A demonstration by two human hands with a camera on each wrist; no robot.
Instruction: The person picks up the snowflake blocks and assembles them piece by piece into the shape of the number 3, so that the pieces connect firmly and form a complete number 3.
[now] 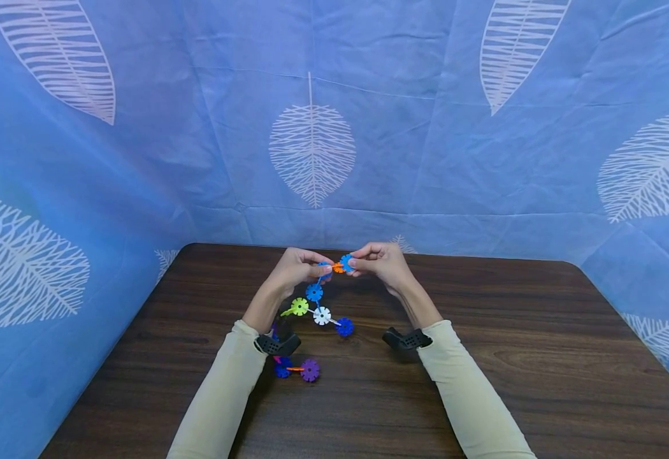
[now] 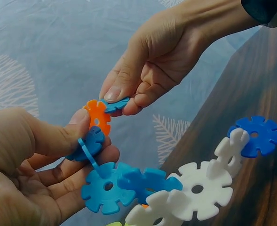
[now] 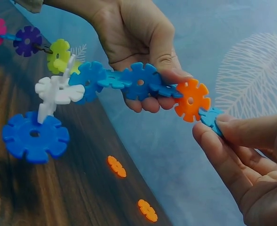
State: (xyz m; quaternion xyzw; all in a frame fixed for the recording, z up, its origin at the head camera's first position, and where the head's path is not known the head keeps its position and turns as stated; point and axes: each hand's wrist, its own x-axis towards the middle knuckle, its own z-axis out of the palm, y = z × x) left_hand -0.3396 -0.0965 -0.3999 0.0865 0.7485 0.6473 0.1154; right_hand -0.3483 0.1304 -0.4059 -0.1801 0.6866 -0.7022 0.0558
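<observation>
A chain of notched plastic snowflake discs hangs between my hands above the table's far edge. My left hand (image 1: 295, 271) pinches blue discs near the chain's upper end, just beside an orange disc (image 3: 192, 100). On the orange disc's other side, my right hand (image 1: 385, 264) pinches a light-blue disc (image 3: 210, 120) between thumb and forefinger; the two discs meet at their notches. Below the left hand the chain runs through a blue disc (image 1: 314, 292) to a white disc (image 1: 322, 315), where it branches to a dark-blue disc (image 1: 344, 327) and a yellow-green disc (image 1: 299, 306).
Further discs, ending in a purple disc (image 1: 309, 370), trail beneath my left forearm, which partly hides them. Two loose orange discs (image 3: 116, 166) lie on the dark wooden table (image 1: 512, 357). A blue leaf-patterned cloth (image 1: 403, 153) hangs behind the table.
</observation>
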